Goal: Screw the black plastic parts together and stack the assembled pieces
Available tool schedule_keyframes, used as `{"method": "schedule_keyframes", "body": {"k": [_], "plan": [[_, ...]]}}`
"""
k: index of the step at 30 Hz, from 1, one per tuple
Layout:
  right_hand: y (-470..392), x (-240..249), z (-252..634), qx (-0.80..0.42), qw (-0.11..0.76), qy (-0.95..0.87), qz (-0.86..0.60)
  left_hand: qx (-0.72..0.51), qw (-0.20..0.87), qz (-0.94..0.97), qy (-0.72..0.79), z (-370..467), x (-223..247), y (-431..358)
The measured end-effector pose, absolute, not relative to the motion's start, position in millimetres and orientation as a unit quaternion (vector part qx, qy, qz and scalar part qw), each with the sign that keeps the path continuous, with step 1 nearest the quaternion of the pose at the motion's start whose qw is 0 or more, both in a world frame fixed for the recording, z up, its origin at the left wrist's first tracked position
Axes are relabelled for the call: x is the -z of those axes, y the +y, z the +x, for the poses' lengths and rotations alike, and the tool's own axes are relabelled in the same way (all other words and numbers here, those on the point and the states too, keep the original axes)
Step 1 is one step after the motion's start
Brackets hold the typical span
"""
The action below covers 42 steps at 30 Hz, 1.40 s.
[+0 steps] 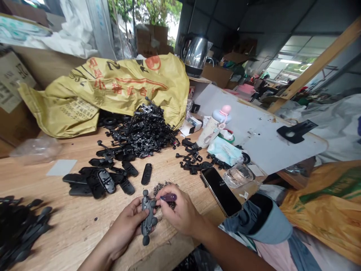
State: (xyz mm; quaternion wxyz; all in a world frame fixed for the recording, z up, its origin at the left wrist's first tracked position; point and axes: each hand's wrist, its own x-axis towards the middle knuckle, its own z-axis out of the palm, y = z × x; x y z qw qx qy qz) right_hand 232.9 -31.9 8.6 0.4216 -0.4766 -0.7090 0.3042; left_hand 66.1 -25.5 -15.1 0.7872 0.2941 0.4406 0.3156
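My left hand (pixel 128 222) is closed around a black plastic part with round knobs (pixel 147 220), held upright above the table's front edge. Between the fingers of my right hand (pixel 180 212) is a small screwdriver with a purple handle (pixel 169 197). Its tip points left toward the black part; whether it touches cannot be made out. Just behind my hands lies a heap of small screws (pixel 162 186), partly hidden by my right hand. A single flat black oval plate (pixel 146 174) rests a little farther back.
Several black oval plates (pixel 97 182) lie left of centre. Behind them rises a pile of black parts (pixel 143 131) before a yellow sack (pixel 126 86). More knobbed parts (pixel 22 229) sit front left. To the right are a phone (pixel 221 191), a bottle (pixel 211 126) and a cap (pixel 270 218).
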Motion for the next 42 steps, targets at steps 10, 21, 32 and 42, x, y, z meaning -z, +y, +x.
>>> {"method": "schedule_keyframes", "body": {"k": [10,21,32,42], "plan": [[-29.2,-32.1,226.3,-0.299,0.385,-0.723,-0.490,-0.326,0.760,0.318,0.463,70.5,10.4,-25.7],[-72.7,-12.1,237.0,-0.322,0.380,-0.735,-0.460,-0.309,0.770,0.322,0.455,68.4,18.8,-24.4],[-65.8,-26.0,273.9,-0.183,0.407,-0.794,-0.413,-0.310,0.772,0.285,0.476,68.5,16.8,-23.7],[-38.2,10.1,327.6,-0.087,0.129,-0.828,-0.538,-0.379,0.758,0.198,0.493,59.3,12.9,-19.4]]}}
